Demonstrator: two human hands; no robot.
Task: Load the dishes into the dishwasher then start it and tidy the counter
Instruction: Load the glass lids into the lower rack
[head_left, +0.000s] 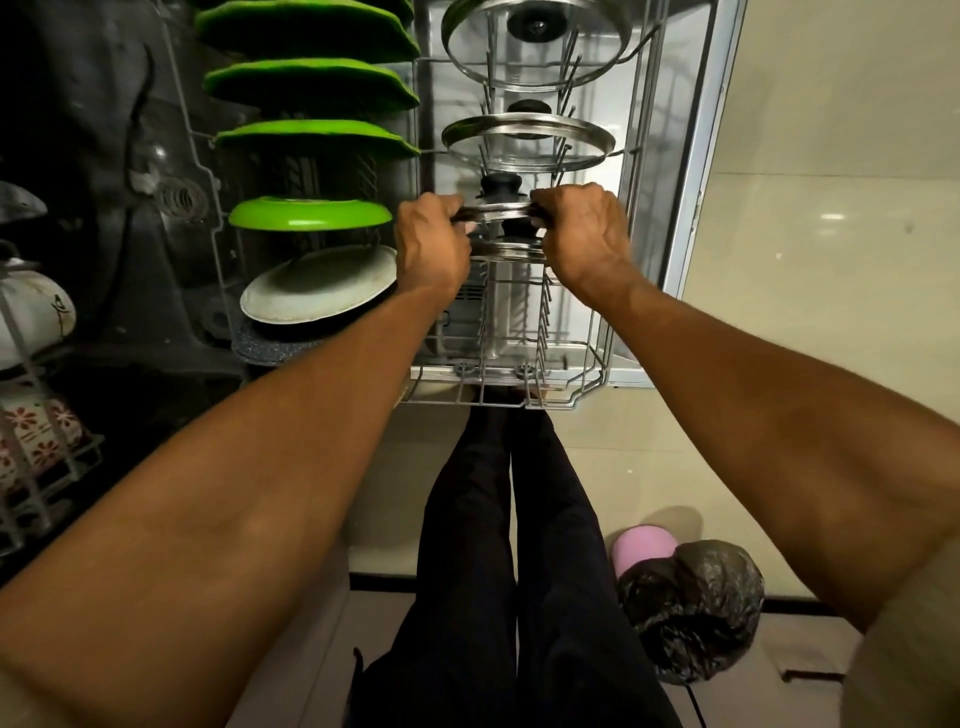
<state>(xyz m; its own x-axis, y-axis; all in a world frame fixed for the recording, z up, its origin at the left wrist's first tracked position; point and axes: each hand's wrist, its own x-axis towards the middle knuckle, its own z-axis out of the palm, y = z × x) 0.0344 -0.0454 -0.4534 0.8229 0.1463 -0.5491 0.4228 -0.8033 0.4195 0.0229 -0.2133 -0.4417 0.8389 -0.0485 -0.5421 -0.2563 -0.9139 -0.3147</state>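
The lower dishwasher rack (587, 387) is pulled out over the open door. My left hand (428, 244) and my right hand (584, 234) each grip one side of a small glass pot lid (498, 210) with a black knob, held upright among the rack tines. A second small lid edge shows just below it between my hands. Behind it stand two larger glass lids (527, 143), (537, 47). Several green plates (311, 213) stand in the rack's left rows, with a white plate (319, 286) nearest me.
A side basket at the far left holds patterned cups (39, 431) and a white teapot (31, 306). On the tiled floor to the right lie a black rubbish bag (693, 608) and a pink object (641, 551). My legs stand below the rack's front edge.
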